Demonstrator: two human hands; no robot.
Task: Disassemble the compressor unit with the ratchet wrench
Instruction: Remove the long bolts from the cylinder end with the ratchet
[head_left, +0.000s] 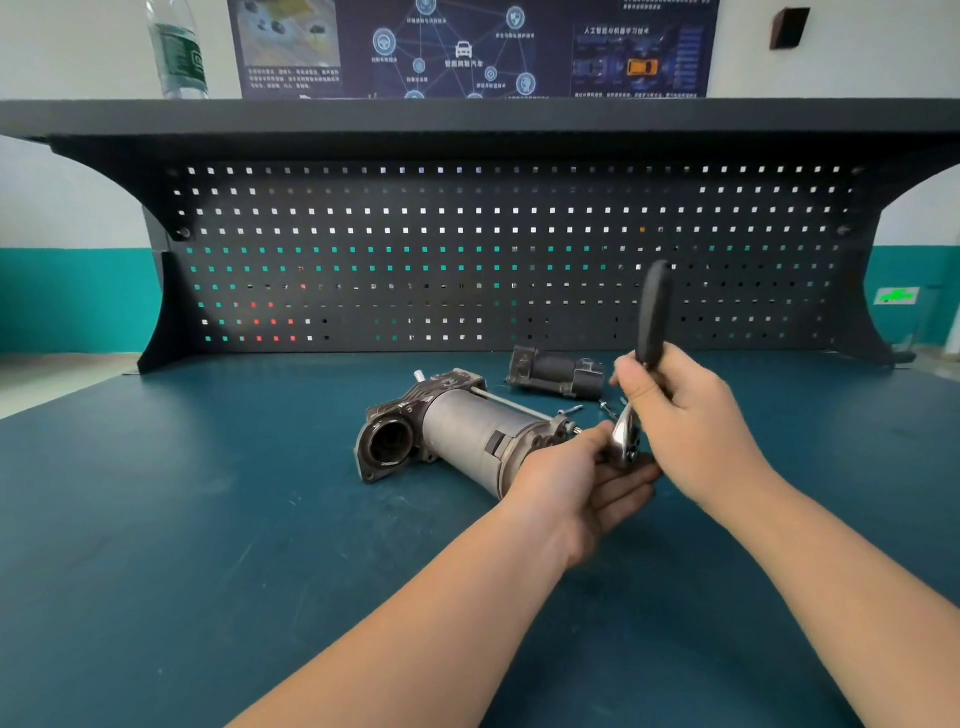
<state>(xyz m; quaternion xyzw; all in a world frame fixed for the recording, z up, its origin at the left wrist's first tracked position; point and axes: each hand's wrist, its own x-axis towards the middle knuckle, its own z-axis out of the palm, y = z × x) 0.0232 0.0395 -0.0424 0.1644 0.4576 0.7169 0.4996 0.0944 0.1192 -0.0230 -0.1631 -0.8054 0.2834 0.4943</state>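
Observation:
The grey cylindrical compressor unit (457, 436) lies on its side on the blue-green bench mat, its round port facing left and a long bolt running along its top. My left hand (582, 483) cups the right end of the unit and the chrome head of the ratchet wrench (652, 317). My right hand (680, 410) grips the wrench's shaft, and the black handle stands up above my fist. The wrench head sits against the unit's right end; the socket itself is hidden by my fingers.
A smaller dark component (556, 371) lies behind the unit near the pegboard (493, 249). Loose bolts (605, 408) rest on the mat beside it. A water bottle (176, 49) stands on the upper shelf at left.

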